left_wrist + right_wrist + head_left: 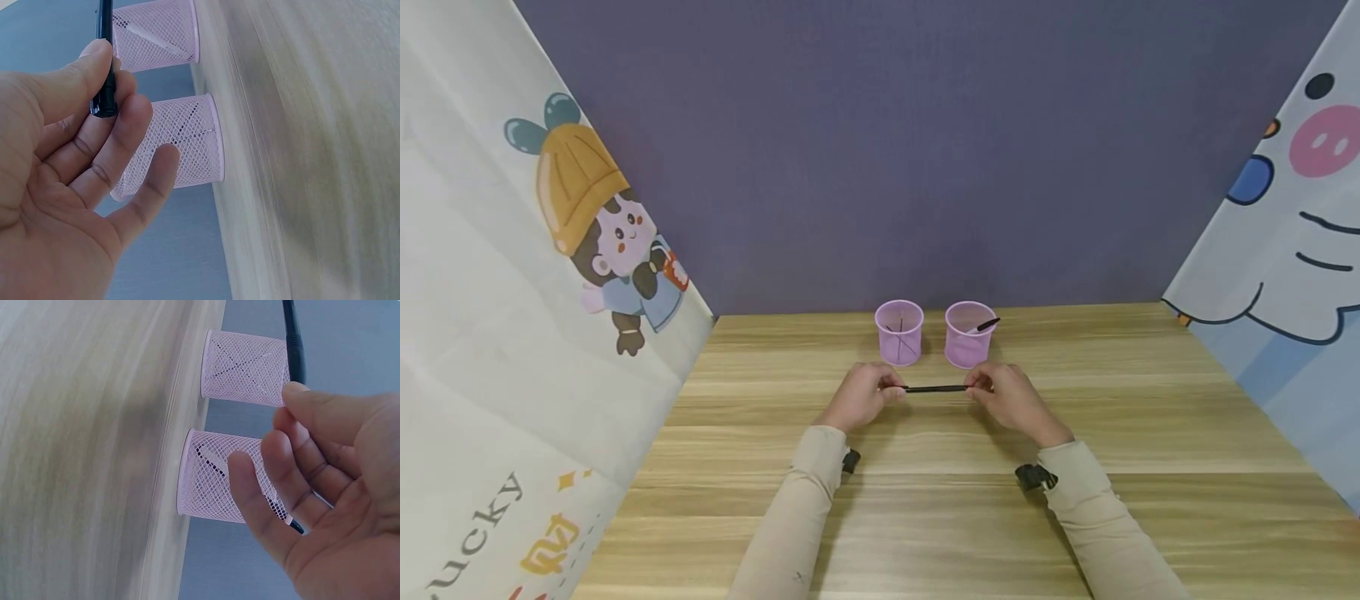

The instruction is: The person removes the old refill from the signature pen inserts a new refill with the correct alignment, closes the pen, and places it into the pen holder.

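Observation:
A black pen (936, 389) is stretched level between both hands, just in front of two pink mesh cups. My left hand (861, 393) pinches one end between thumb and forefinger, and that end of the pen (105, 94) shows in the left wrist view. At the other end my right hand (1009, 398) pinches the pen (295, 353) the same way, its remaining fingers spread loosely. The left cup (899, 343) holds thin dark sticks, crossed inside. In the right cup (967, 348) a white pen with a black end (988, 324) leans over the rim.
Both cups stand at the back of a wood-grain table (925, 517), near a dark purple-grey wall panel (925, 150). White cloths with cartoon prints hang at the left (467, 250) and right (1315, 367).

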Demonstrator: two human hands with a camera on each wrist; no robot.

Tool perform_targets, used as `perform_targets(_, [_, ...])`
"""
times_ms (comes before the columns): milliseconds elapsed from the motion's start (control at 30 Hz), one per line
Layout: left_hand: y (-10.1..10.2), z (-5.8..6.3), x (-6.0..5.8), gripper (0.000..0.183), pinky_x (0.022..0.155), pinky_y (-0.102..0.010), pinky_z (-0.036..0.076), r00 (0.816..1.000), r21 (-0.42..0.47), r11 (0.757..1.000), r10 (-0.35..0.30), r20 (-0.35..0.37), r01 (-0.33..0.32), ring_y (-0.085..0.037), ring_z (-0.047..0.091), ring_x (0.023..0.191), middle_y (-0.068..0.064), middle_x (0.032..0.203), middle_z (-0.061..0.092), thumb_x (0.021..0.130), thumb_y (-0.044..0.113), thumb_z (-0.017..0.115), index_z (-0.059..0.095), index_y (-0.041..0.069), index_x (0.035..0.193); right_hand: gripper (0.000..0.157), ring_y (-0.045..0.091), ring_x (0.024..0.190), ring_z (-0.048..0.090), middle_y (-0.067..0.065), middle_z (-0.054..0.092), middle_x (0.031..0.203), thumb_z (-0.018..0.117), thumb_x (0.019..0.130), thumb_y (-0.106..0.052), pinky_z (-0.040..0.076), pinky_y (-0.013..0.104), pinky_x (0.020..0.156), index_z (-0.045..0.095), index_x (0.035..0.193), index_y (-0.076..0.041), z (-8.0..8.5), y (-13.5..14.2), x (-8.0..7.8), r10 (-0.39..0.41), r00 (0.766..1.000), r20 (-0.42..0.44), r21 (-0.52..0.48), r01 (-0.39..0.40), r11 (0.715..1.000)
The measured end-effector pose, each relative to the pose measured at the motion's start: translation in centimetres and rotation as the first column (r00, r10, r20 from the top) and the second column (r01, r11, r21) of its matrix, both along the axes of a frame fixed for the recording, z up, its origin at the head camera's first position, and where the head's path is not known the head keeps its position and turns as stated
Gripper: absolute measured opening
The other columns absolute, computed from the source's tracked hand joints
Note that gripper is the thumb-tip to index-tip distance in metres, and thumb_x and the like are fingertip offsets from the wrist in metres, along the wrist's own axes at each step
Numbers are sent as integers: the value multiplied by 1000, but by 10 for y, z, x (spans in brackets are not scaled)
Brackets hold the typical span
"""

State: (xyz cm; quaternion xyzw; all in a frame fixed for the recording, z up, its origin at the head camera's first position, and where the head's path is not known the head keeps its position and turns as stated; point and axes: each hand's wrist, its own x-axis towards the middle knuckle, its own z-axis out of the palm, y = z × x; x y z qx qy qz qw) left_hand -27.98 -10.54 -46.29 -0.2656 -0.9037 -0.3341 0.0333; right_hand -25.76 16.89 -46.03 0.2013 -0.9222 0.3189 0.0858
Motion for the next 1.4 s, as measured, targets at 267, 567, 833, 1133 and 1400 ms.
perform_targets(267, [-4, 0, 3, 7, 74, -24, 51, 1000, -4, 1000, -11, 4, 11, -6, 60, 75, 1, 83, 73, 93, 16, 75, 76, 9, 93, 9, 10, 72, 59, 0, 68, 79, 76, 88, -1, 50, 25, 67, 70, 91, -5, -1, -4, 6, -17, 1000, -3, -9, 17, 1000])
perform_targets(567, [-9, 0, 7, 6, 75, -24, 51, 1000, -12, 1000, -9, -3, 9, -7, 60, 75, 2, 83, 72, 92, 17, 76, 76, 11, 91, 9, 10, 74, 60, 1, 70, 82, 76, 88, -2, 52, 25, 69, 70, 95, -6, -5, -7, 10, -9, 1000, 11, -12, 9, 1000])
perform_targets(833, [-13, 1, 11, 6, 75, -25, 52, 1000, -14, 1000, -9, -1, 9, -8, 60, 75, 1, 82, 73, 91, 16, 77, 76, 9, 92, 5, 10, 75, 59, -2, 70, 82, 73, 95, -13, 50, 25, 69, 73, 96, -8, -7, -8, 16, -2, 999, 35, -28, 3, 1000])
perform_targets(1133, [-17, 3, 16, 5, 77, -28, 53, 1000, -22, 1000, -16, -3, 16, -8, 62, 78, 1, 85, 73, 92, 15, 76, 76, 10, 93, 16, 9, 66, 51, -1, 65, 74, 62, 101, -13, 44, 26, 63, 71, 91, -5, -7, -11, 25, -10, 998, 56, -6, 10, 1000])
perform_targets(1400, [-21, 1, 19, 5, 77, -27, 52, 1000, -17, 1000, -23, 4, 23, -8, 61, 77, 1, 84, 73, 92, 15, 76, 76, 10, 93, 16, 10, 70, 54, 0, 68, 77, 62, 101, -12, 47, 30, 67, 71, 90, -6, -8, -15, 31, -17, 998, 63, 2, 17, 1000])
